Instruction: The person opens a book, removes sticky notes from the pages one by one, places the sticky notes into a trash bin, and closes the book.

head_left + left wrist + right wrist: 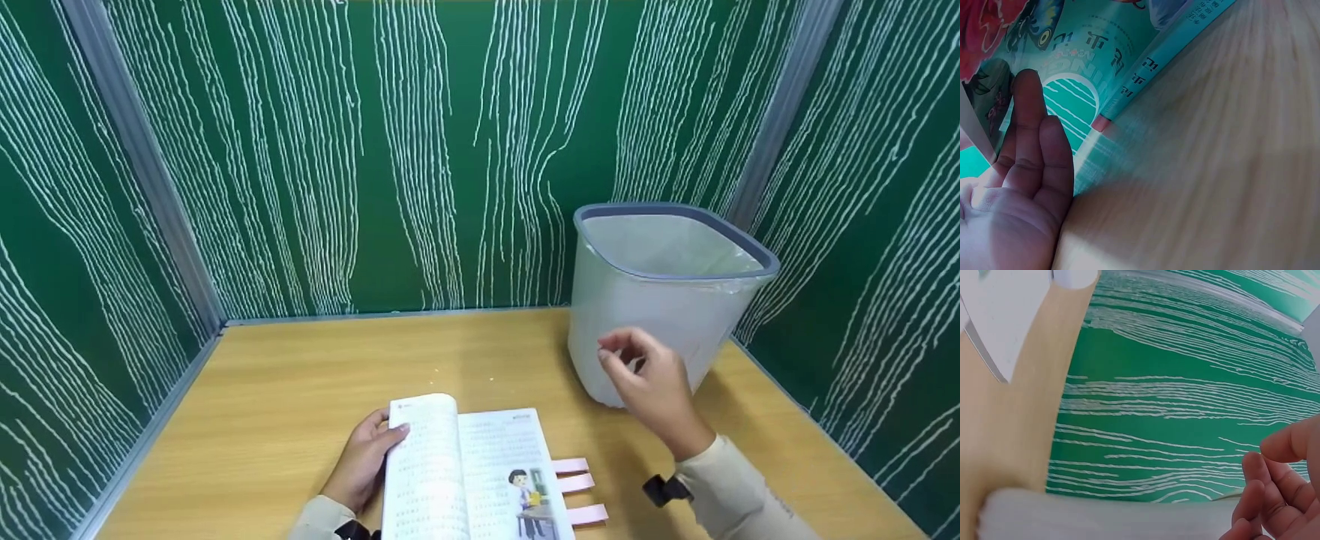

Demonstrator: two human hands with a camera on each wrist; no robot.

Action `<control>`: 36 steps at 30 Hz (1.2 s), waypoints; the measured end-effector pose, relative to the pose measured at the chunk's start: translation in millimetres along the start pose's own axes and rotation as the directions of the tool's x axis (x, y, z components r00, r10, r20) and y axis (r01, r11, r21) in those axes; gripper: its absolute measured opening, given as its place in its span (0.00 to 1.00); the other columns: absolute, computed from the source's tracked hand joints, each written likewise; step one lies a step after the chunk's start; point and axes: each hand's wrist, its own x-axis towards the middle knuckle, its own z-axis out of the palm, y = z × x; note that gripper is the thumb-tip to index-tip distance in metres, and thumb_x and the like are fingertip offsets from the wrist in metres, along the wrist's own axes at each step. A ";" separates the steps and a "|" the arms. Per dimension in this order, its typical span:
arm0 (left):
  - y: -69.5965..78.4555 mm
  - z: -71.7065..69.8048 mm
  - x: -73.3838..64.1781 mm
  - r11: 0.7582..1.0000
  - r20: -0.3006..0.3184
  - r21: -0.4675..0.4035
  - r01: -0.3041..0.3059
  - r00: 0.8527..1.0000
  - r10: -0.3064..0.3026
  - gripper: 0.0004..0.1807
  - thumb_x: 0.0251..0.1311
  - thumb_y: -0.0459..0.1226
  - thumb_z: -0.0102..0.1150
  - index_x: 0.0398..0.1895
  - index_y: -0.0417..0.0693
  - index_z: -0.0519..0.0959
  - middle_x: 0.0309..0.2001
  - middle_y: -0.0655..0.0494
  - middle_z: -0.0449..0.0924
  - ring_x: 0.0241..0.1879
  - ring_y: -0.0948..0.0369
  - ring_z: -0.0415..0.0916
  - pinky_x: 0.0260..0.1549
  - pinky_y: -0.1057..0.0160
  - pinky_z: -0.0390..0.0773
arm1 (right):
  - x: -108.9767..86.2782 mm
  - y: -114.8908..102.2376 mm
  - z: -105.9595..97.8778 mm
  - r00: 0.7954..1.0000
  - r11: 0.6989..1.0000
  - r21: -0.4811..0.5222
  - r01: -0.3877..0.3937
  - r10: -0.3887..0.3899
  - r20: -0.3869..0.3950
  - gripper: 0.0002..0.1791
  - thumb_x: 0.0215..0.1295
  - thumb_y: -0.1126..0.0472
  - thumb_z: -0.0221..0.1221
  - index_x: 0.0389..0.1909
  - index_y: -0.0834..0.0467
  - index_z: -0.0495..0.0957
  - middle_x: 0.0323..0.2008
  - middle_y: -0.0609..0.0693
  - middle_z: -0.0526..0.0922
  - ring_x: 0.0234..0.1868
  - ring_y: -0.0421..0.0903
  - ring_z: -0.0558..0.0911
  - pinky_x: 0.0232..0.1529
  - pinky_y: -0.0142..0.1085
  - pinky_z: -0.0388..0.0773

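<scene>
Although the frame's lower edge crops the open illustrated paperback (499, 465) at bottom centre, its print (422, 472) too small to read, the left hand (366, 459) grips its left side. Before the lined wastebasket (667, 307) at right, the right hand (652, 379) has thumb and forefinger nearly meeting; whether they pinch anything, I cannot tell.

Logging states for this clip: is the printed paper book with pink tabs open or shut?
Open: the book shows two white printed pages side by side, the left hand gripping its left edge.
</scene>
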 end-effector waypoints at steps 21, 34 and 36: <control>-1.8 0.0 -2.3 1.000 0.010 0.009 -0.006 1.000 0.006 0.28 0.73 0.34 0.55 0.70 0.30 0.60 0.49 0.47 0.86 0.44 0.57 0.87 0.45 0.62 0.86 | -55.9 28.6 46.6 0.949 0.927 0.239 -0.289 0.245 0.198 0.07 0.66 0.71 0.65 0.40 0.57 0.84 0.35 0.53 0.85 0.33 0.44 0.79 0.34 0.30 0.77; 1.8 0.4 -0.8 0.999 -0.011 0.025 0.026 1.000 -0.026 0.29 0.74 0.35 0.54 0.72 0.33 0.60 0.53 0.45 0.86 0.48 0.55 0.87 0.48 0.61 0.86 | -80.2 74.7 68.7 0.780 0.716 0.324 -0.618 0.509 0.365 0.11 0.65 0.67 0.65 0.44 0.69 0.81 0.34 0.53 0.85 0.32 0.44 0.79 0.27 0.31 0.75; 2.7 -0.1 -1.3 0.999 -0.013 0.024 0.024 1.000 -0.023 0.29 0.74 0.35 0.54 0.72 0.34 0.60 0.53 0.45 0.85 0.49 0.54 0.87 0.48 0.61 0.86 | -81.1 79.9 69.0 0.764 0.699 0.326 -0.636 0.513 0.391 0.12 0.65 0.66 0.65 0.45 0.68 0.81 0.34 0.53 0.85 0.30 0.44 0.78 0.26 0.31 0.73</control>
